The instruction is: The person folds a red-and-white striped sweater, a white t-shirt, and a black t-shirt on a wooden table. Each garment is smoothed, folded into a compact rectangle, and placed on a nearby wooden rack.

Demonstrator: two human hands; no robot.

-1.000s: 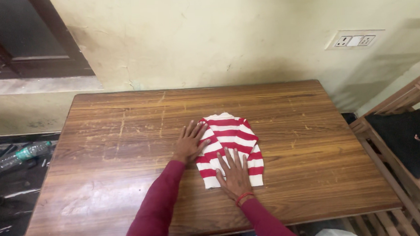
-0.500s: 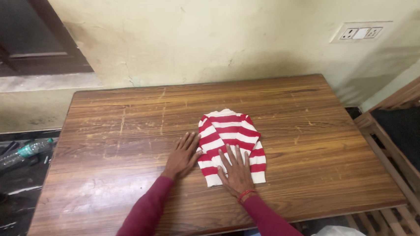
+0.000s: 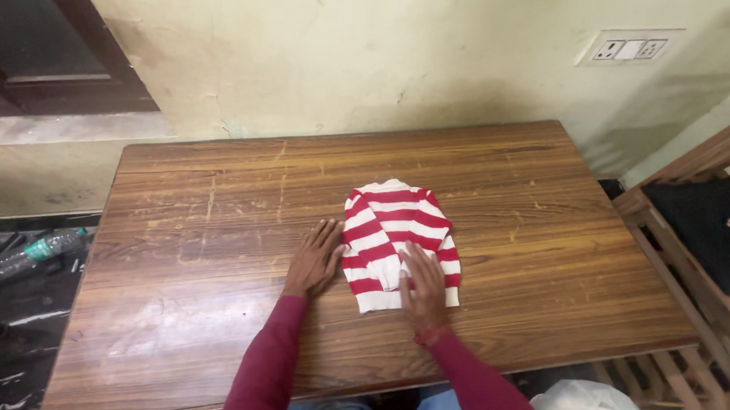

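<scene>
A folded red-and-white striped sweater (image 3: 397, 241) lies near the middle of a scuffed wooden table (image 3: 213, 241) set against a pale wall. The right hand (image 3: 423, 286), fingers spread and flat, presses on the sweater's near edge; a red band circles that wrist. The left hand (image 3: 313, 260), also open and flat, rests on the tabletop, its fingertips touching the sweater's left side. Both arms wear maroon sleeves. A plastic bottle (image 3: 38, 251) lies on the dark floor at left; a wooden rack (image 3: 684, 234) stands at right.
</scene>
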